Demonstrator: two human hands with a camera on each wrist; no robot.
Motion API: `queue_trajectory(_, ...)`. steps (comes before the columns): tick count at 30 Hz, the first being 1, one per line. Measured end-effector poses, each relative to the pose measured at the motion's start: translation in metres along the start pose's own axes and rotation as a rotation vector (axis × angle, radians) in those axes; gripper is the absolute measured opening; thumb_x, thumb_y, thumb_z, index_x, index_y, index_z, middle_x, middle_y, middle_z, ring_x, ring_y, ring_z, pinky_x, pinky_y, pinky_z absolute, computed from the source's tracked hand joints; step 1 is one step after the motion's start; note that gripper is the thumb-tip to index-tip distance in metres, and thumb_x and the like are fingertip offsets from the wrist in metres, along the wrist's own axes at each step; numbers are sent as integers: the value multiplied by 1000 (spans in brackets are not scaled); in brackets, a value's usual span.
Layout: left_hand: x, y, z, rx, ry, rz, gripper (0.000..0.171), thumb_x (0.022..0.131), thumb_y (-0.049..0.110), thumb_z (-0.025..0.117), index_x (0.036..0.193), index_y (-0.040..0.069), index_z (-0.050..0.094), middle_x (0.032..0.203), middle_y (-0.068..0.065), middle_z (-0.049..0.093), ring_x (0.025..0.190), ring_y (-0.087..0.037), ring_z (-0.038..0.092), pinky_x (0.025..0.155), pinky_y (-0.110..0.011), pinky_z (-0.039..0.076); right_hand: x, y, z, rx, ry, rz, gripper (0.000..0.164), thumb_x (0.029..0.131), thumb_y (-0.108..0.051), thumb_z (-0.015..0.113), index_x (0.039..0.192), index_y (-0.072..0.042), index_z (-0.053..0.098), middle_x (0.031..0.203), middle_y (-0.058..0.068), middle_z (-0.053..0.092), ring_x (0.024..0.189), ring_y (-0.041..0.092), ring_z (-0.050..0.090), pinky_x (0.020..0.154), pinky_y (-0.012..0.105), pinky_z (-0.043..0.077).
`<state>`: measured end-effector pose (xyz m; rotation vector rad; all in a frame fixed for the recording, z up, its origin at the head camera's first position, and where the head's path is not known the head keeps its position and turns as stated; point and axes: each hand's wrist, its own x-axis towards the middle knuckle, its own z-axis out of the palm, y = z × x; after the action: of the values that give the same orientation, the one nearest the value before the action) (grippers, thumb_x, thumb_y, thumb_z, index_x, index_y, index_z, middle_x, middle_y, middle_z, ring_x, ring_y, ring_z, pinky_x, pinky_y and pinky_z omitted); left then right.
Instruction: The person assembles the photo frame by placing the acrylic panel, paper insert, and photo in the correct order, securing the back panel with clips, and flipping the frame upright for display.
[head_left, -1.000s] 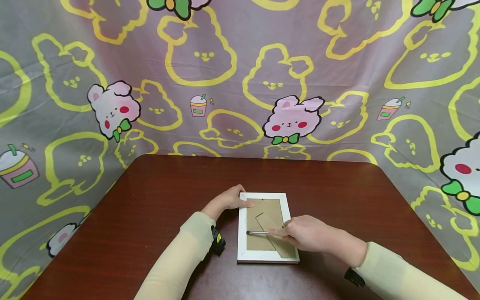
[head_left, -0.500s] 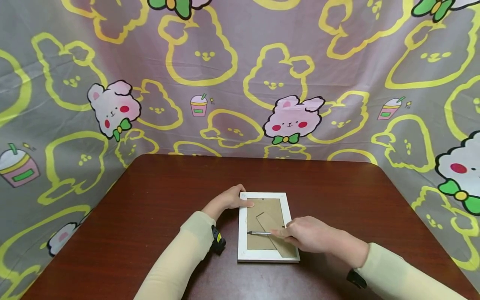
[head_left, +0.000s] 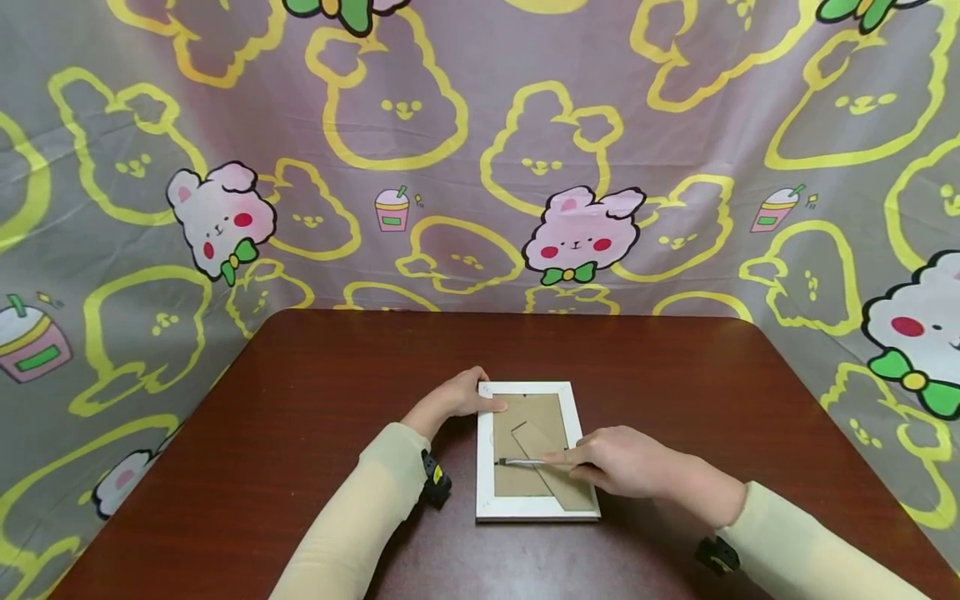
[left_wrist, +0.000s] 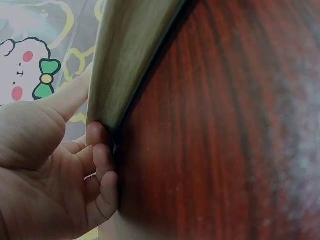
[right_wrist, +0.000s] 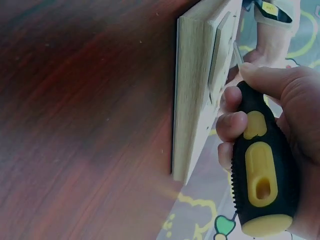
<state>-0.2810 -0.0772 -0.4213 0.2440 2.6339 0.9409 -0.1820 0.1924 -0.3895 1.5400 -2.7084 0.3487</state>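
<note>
A picture frame (head_left: 486,487) lies face down on the table, its white border round a brown backing board (head_left: 517,486) with a slanted stand leg (head_left: 572,497). At its far left corner my left hand (head_left: 456,397) grips it, thumb over the border. In the left wrist view the fingers of that hand (left_wrist: 37,150) curl against the wooden side. My right hand (head_left: 628,462) holds a screwdriver (head_left: 522,462) by its black and yellow handle (right_wrist: 267,172). Its metal shaft lies low across the backing, tip beside a small dark tab at the left inner edge.
The dark red-brown table (head_left: 360,358) extends all round the frame. Behind and at the sides hangs a grey curtain (head_left: 465,100) with cartoon bears. Small dark tabs show at the backing's top and right edges.
The screwdriver tip has drawn slightly right, off the left inner edge, and the right hand has edged right with it. The left hand keeps its grip; the head view has tilted slightly.
</note>
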Motion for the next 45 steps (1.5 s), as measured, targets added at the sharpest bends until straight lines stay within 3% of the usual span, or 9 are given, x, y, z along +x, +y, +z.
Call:
queue_trajectory(16,-3,2,-1,6,0,-17,47,83,40,77,107,7,52,99,-6,53,86,-22,49,74,-35,41,-25,-3,0,17,83,37,39,90,-12,70,127,-23,66,71,-22,47,60,-2,40,53,19,38)
queue_trajectory(28,-1,0,1,8,0,-18,48,83,40,77,108,7,52,98,-6,53,85,-22,49,73,-35,41,-47,-6,3,-51,213,-19,48,83,-11,76,127,-26,66,74,-22,47,59,-5,37,54,14,35)
queue_trajectory(36,-1,0,0,-8,2,-14,47,83,38,78,108,6,52,97,-6,53,85,-22,49,73,-35,41,-60,-13,0,-65,209,1,55,80,-10,77,131,-27,63,74,-22,45,58,-6,34,53,12,33)
queue_trajectory(45,-4,2,-1,-29,7,-12,47,83,37,78,106,6,52,95,-6,53,85,-22,49,74,-35,41,-69,-19,6,-40,230,-36,55,79,-9,78,129,-28,64,78,-23,49,61,-8,38,55,10,33)
